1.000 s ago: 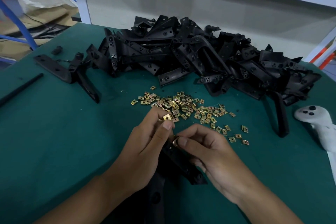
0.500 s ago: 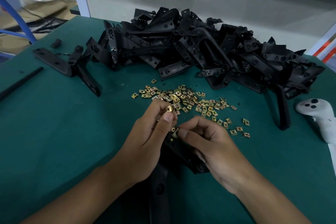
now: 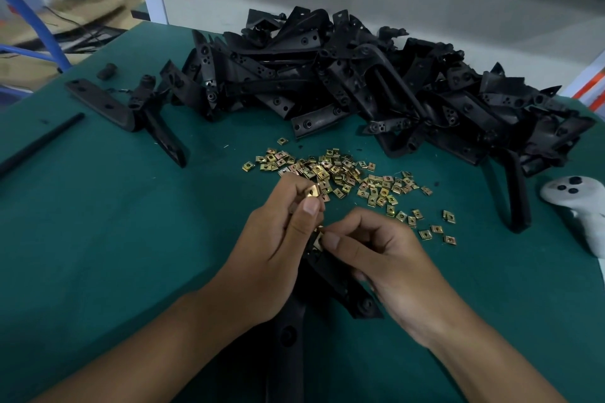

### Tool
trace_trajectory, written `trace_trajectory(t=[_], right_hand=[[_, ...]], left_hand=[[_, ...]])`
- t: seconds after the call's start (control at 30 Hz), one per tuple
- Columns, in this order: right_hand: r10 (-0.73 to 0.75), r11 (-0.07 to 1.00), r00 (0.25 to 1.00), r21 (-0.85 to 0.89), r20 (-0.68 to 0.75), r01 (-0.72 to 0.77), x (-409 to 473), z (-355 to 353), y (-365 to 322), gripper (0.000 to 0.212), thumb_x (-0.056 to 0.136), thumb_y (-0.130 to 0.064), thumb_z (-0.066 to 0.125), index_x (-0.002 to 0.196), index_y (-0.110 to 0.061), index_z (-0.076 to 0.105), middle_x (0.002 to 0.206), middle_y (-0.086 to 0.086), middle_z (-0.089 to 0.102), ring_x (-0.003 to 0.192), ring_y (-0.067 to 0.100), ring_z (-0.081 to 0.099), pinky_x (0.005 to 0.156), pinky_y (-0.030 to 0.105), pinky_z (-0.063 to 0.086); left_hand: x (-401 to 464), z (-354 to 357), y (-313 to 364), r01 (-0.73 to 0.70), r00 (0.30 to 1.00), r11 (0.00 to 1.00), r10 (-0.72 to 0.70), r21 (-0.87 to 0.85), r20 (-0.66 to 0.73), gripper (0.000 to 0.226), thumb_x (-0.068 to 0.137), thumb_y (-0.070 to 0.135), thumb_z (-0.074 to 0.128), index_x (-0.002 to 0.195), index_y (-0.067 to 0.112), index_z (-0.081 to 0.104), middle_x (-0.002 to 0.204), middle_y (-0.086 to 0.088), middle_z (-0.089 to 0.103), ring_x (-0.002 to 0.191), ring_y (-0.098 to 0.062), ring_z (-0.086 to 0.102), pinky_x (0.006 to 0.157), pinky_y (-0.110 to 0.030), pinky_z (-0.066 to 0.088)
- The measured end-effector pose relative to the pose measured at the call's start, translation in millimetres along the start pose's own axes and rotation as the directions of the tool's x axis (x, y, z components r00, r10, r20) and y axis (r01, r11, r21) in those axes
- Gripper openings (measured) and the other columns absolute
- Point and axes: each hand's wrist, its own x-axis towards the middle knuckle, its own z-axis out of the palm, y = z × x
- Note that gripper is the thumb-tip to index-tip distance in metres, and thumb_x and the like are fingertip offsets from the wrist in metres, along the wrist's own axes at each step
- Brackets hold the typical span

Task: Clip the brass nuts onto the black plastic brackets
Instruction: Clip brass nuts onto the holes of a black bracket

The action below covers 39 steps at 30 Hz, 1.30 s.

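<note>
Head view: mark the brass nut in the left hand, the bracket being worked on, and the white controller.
brass nut (image 3: 311,190), head view, on its flat face above the left thumb.
bracket (image 3: 339,275), head view, on the black arm between the hands.
white controller (image 3: 571,190), head view, on its round head with buttons.

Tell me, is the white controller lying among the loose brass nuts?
No, the white controller lies apart at the right edge of the table, beyond the brass nuts.
</note>
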Motion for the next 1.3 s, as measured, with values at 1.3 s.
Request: trace_trajectory(t=[1.3], right_hand=[[-0.228, 0.949, 0.965, -0.253, -0.128, 0.191, 0.9, -19.0, -5.7, 0.018, 0.098, -0.036, 0.058, 0.102, -0.019, 0.063, 0.093, -0.004, 0.075, 0.063, 0.005, 0.048, 0.059, 0.016, 0.041]], left_hand=[[2.7, -5.4, -7.7, 0.052, 0.999, 0.996, -0.051, 0.072, -0.013, 0.037, 0.099, 0.061, 0.042, 0.082, 0.029, 0.053, 0.062, 0.004, 0.046, 0.051, -0.007, 0.038, 0.048, -0.02, 0.032]])
